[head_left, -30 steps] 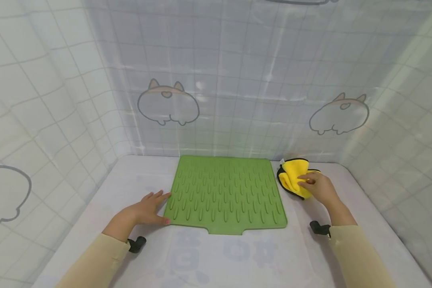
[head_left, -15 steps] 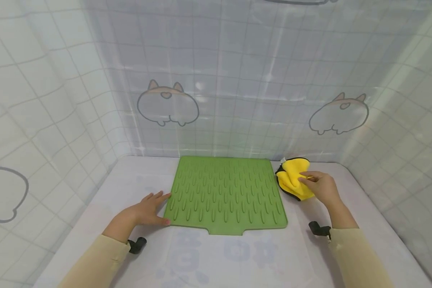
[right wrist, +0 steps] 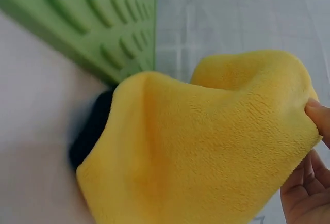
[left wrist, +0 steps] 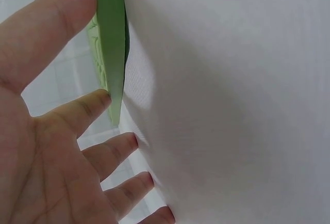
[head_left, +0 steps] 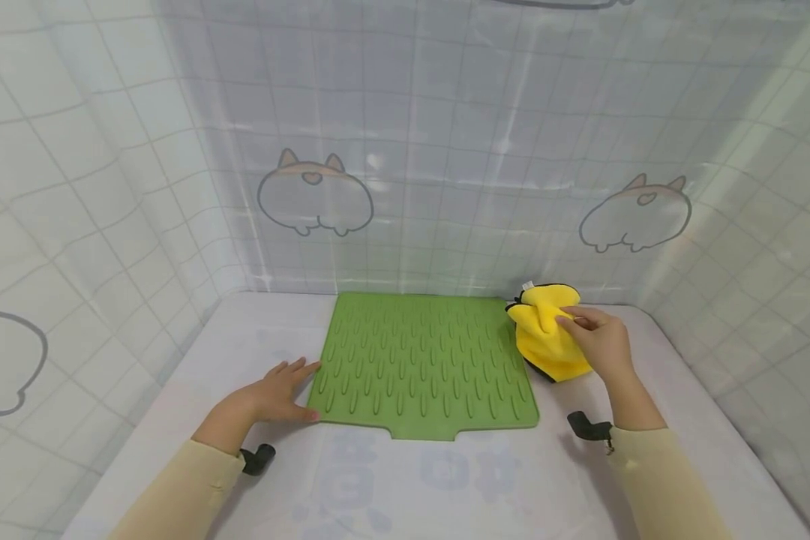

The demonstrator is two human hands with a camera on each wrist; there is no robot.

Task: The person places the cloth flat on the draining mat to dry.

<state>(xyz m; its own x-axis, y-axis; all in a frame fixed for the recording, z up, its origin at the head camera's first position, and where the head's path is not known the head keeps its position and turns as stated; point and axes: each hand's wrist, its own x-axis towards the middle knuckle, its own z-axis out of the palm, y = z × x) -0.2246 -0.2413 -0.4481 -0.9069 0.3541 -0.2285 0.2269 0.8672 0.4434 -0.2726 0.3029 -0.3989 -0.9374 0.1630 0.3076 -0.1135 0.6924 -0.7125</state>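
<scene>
A green ridged mat (head_left: 421,360) with a short tab at its front lies on the table. My left hand (head_left: 280,394) rests at its left edge, fingers spread. In the left wrist view the thumb and index fingertip touch the mat's rim (left wrist: 112,53), while the other fingertips lie on the white surface. My right hand (head_left: 604,341) pinches a yellow cloth (head_left: 550,341) with dark edging between thumb and fingers. The cloth hangs in folds from the pinch and overlaps the mat's right edge in the head view. A small white tag (head_left: 528,286) shows at its top.
The white table (head_left: 405,487) is enclosed by a back wall (head_left: 445,187) and side walls in grid-patterned sheeting. The mat's far edge lies close to the back wall. A black wrist mount (head_left: 258,459) sits on the left wrist and another black mount (head_left: 587,426) on the right.
My right hand has taken hold of the cloth and lifted it, shifting it left toward the mat. The left hand and the mat have stayed in place.
</scene>
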